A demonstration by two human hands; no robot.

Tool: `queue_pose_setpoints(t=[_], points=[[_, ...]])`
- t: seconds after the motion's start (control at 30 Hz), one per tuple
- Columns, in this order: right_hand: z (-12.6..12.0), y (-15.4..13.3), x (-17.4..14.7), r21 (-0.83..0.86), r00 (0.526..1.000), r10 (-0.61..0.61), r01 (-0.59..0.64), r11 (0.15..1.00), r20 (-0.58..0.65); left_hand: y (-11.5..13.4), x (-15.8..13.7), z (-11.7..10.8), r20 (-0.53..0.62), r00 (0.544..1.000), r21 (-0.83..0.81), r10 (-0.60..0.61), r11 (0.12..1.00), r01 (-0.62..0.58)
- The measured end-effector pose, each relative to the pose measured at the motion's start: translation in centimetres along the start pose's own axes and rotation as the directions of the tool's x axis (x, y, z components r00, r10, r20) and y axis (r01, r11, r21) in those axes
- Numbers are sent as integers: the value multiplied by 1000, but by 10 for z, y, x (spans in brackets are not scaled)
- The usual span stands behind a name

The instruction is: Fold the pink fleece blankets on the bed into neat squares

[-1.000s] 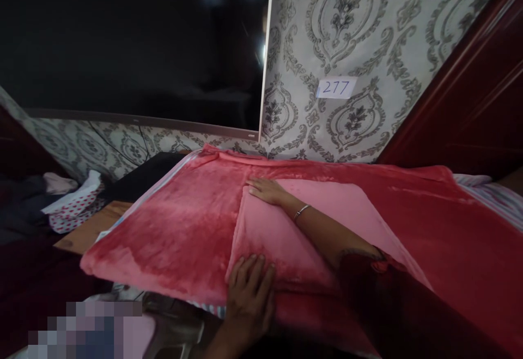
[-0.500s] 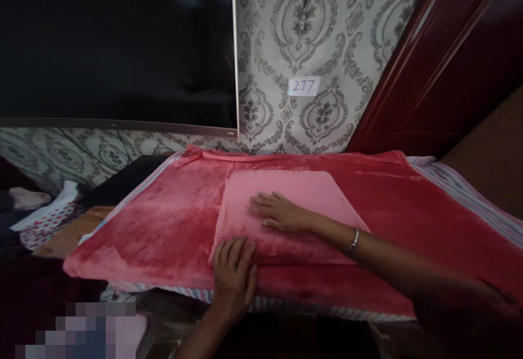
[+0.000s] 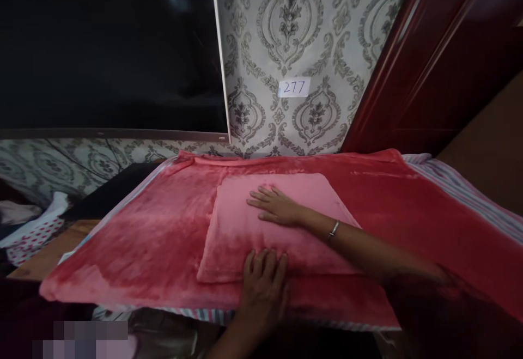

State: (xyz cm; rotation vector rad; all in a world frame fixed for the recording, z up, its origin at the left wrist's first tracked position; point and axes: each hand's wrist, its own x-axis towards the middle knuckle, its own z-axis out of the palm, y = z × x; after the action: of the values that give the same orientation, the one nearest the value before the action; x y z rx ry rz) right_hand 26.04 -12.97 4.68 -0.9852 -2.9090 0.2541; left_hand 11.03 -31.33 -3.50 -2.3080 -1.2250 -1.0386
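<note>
The fingers (image 3: 265, 263) of the left hand (image 3: 261, 288) are spread flat on the near edge of a folded pink cloth (image 3: 245, 228), grasping nothing. The right hand (image 3: 275, 206) is pressed flat on its middle. The cloth is laid folded upon a red blanket (image 3: 155, 239); smoothing appears left.

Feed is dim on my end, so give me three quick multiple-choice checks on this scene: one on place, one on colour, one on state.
1. Where does the right hand rest?
A. on the folded pink fleece cloth
B. on the wall
C. on the floor

2. What colour is the spread plush blanket underneath?
A. blue
B. red
C. green

3. How is the left hand?
A. fisted
B. lifted clear
C. flat, fingers spread

Answers: 1 A, its palm lies on the cloth's middle; 2 B, red plush shows all round; 3 C, open fingers press the near edge.
</note>
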Motion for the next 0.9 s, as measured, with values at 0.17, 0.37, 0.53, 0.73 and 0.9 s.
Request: queue_pose_setpoints(t=[0.17, 0.37, 0.53, 0.73, 0.9], points=[[-4, 31, 41, 2, 990, 139, -139, 990, 19, 0, 0, -1, 12, 1000, -13, -17, 1000, 17], [1, 58, 70, 91, 980, 197, -196, 976, -6, -1, -1, 3, -45, 999, -15, 3, 1000, -4], [10, 62, 73, 108, 972, 218, -208, 972, -89, -3, -5, 11, -76, 997, -50, -15, 999, 11], [11, 59, 71, 106, 968, 233, -223, 969, -94, -2, -5, 9, -55, 998, -50, -28, 998, 25], [-6, 46, 67, 90, 956, 291, -287, 954, -35, -3, -2, 6, -34, 999, -19, -10, 1000, 9]])
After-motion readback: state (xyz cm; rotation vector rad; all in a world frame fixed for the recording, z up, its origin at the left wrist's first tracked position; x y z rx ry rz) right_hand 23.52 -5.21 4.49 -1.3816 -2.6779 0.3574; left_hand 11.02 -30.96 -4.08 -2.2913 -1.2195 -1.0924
